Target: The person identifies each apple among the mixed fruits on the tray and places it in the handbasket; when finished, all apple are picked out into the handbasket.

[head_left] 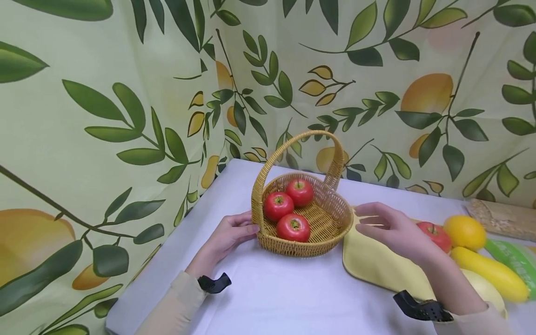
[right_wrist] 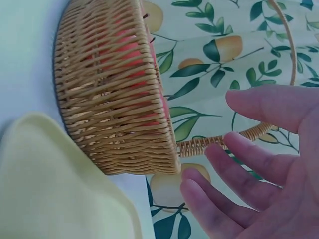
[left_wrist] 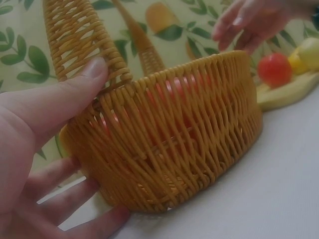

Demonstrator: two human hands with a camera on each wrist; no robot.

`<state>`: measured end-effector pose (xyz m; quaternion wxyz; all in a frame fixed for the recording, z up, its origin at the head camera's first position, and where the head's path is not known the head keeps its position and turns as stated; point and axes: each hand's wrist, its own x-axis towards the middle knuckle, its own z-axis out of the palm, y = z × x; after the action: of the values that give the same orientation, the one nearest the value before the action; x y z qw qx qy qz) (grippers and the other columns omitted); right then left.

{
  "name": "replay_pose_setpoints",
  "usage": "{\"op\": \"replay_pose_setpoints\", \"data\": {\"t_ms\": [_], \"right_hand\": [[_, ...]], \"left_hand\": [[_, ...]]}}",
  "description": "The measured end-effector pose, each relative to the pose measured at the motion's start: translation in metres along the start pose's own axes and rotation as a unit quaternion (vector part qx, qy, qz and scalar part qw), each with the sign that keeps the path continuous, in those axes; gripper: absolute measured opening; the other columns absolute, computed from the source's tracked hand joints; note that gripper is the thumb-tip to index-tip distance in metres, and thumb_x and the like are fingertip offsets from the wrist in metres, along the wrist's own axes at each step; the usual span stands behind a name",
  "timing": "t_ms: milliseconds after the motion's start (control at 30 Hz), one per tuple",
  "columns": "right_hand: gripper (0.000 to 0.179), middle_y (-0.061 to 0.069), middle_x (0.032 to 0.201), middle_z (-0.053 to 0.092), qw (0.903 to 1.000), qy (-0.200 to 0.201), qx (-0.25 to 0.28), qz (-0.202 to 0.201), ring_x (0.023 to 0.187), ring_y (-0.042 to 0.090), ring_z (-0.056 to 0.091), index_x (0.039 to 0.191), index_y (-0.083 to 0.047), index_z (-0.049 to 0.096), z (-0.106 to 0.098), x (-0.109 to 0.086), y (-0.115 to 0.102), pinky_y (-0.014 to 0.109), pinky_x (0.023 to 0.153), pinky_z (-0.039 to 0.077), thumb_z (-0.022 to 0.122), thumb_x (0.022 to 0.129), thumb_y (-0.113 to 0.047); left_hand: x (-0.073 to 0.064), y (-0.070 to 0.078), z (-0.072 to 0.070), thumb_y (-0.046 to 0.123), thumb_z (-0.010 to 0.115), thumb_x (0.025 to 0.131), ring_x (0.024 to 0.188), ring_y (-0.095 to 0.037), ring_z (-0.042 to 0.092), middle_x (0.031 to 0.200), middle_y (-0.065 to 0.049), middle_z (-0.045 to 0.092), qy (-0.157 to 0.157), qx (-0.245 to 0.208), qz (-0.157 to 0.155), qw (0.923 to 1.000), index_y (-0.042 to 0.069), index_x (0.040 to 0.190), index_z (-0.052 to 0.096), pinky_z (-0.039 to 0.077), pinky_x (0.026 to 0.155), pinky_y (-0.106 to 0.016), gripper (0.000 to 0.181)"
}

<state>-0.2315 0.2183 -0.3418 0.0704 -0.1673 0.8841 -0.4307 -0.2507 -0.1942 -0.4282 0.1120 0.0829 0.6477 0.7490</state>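
A woven wicker basket (head_left: 305, 249) with a tall arched handle (head_left: 268, 172) stands on the white table. Three red apples lie in it: a back one (head_left: 299, 192), a left one (head_left: 278, 206) and a front one (head_left: 293, 228). My left hand (head_left: 228, 235) touches the basket's left side; in the left wrist view its thumb (left_wrist: 75, 92) rests at the handle's base and its straight fingers (left_wrist: 65, 201) spread low along the wall. Past the right rim hovers my right hand (head_left: 393, 232), fingers apart and relaxed, holding nothing.
Under my right hand lies a yellow board (head_left: 372, 260). Farther right are another red apple (head_left: 435, 235), an orange (head_left: 465, 231), a long yellow vegetable (head_left: 490, 274), a pale round fruit (head_left: 481, 286) and a green packet (head_left: 512, 260). A leaf-patterned cloth (head_left: 368, 70) hangs behind the table.
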Motion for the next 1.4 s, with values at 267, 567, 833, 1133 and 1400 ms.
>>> {"op": "replay_pose_setpoints", "data": {"t_ms": [267,567,833,1133,1400], "right_hand": [[0.056,0.016,0.142,0.056,0.9978,0.054,-0.005,0.037,0.126,0.038,0.058,0.145,-0.01,0.051,0.006,-0.012,0.017,0.025,0.088,0.055,0.067,0.1,-0.04],[0.069,0.024,0.147,0.05,0.9882,0.128,0.001,0.083,0.129,0.047,0.05,0.153,-0.005,0.04,0.007,-0.015,0.029,0.063,0.099,0.05,0.062,0.102,-0.045],[0.068,0.03,0.145,0.048,0.9802,0.171,-0.023,0.097,0.127,0.052,0.05,0.15,-0.001,0.041,0.004,-0.012,0.037,0.066,0.099,0.048,0.061,0.102,-0.046],[0.068,0.032,0.143,0.048,0.9596,0.231,-0.05,0.153,0.124,0.052,0.046,0.151,0.0,0.041,-0.02,-0.021,0.047,0.036,0.081,0.057,0.058,0.102,-0.044],[0.075,0.032,0.15,0.041,0.9519,0.234,-0.032,0.195,0.131,0.056,0.039,0.156,-0.002,0.034,-0.04,-0.034,0.052,0.057,0.08,0.059,0.055,0.102,-0.049]], "left_hand": [[0.002,-0.003,0.001,0.009,0.081,0.089,0.131,-0.03,0.057,0.155,-0.016,0.047,-0.006,-0.004,-0.007,1.0,-0.009,0.13,0.064,0.055,0.099,-0.044,0.049],[0.001,-0.004,0.001,0.006,0.079,0.089,0.13,-0.03,0.058,0.156,-0.017,0.045,-0.011,-0.01,-0.001,0.9999,-0.011,0.129,0.064,0.055,0.099,-0.044,0.045],[0.002,-0.002,-0.002,0.007,0.078,0.09,0.123,-0.028,0.063,0.153,-0.019,0.048,-0.014,-0.005,0.002,0.9999,-0.013,0.133,0.059,0.055,0.099,-0.043,0.051],[0.002,-0.001,-0.002,0.01,0.08,0.09,0.124,-0.027,0.062,0.155,-0.018,0.047,-0.017,-0.001,-0.004,0.9999,-0.013,0.136,0.057,0.055,0.1,-0.042,0.057],[0.002,-0.001,-0.002,0.008,0.078,0.091,0.116,-0.025,0.067,0.144,-0.028,0.054,-0.018,-0.004,0.002,0.9998,-0.009,0.141,0.054,0.055,0.099,-0.042,0.059]]}}
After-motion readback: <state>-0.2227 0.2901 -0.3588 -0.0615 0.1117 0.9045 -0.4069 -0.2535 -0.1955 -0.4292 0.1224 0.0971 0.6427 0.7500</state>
